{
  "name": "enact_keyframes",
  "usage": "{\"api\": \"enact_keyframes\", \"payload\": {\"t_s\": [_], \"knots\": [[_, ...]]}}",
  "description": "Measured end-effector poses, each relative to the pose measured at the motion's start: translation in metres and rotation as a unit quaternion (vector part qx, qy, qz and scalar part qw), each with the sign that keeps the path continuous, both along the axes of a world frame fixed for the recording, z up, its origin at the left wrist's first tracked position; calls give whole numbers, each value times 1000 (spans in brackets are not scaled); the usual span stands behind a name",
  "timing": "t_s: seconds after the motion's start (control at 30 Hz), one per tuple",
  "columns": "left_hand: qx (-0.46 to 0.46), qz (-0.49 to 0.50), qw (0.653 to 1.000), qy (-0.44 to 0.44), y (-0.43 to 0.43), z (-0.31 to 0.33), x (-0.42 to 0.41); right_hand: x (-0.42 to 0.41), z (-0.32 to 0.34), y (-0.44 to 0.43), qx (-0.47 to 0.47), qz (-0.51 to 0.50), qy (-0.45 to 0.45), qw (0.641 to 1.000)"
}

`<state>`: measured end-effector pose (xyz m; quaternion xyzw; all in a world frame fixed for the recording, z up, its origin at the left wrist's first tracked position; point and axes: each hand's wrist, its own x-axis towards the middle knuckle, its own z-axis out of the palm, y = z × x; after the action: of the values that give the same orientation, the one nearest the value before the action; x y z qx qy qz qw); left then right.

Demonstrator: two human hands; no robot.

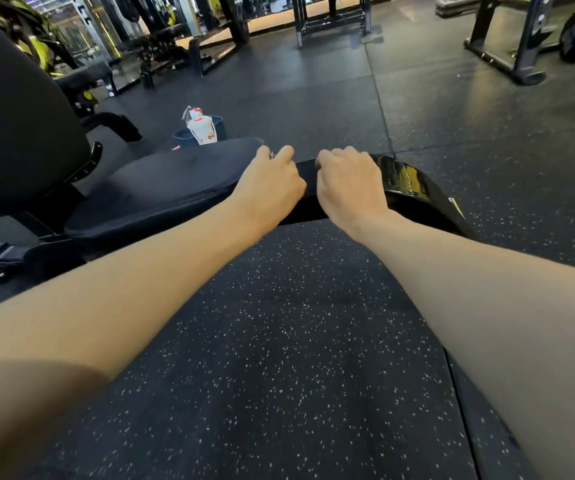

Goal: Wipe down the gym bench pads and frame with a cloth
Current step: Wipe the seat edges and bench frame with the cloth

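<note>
The gym bench stands at the left, with a black seat pad (175,181) and a raised black back pad (19,116). At the seat's front end a glossy black frame piece (407,181) curves down to the right. My left hand (272,181) and my right hand (348,181) sit side by side on that end, fingers curled over. Between them runs a matte dark strip (308,174) that looks like a cloth pulled over the frame. Both hands grip it. Its ends are hidden under my fingers.
A white spray bottle (201,128) stands in a blue bucket (218,133) on the floor beyond the seat. Speckled rubber flooring (296,341) lies below my arms. The bench base with a small wheel (0,273) is at the left. Other benches and racks (508,39) stand farther back.
</note>
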<state>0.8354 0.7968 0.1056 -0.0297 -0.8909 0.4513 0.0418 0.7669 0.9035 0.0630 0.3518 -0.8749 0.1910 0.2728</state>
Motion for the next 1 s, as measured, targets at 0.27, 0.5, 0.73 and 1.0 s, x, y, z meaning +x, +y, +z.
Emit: {"api": "enact_keyframes", "payload": {"t_s": [0.27,0.5,0.73,1.0], "knots": [[75,-91,988,104,-26,-8,73,3,0,-12,-19,37,-33,999],[31,-217,965,144,-33,-10,51,17,7,-28,-21,22,-86,996],[-26,-256,964,63,-66,-28,60,26,12,-32,-31,25,-115,993],[39,-230,963,133,-131,-37,123,45,17,-50,-72,36,-40,996]]}}
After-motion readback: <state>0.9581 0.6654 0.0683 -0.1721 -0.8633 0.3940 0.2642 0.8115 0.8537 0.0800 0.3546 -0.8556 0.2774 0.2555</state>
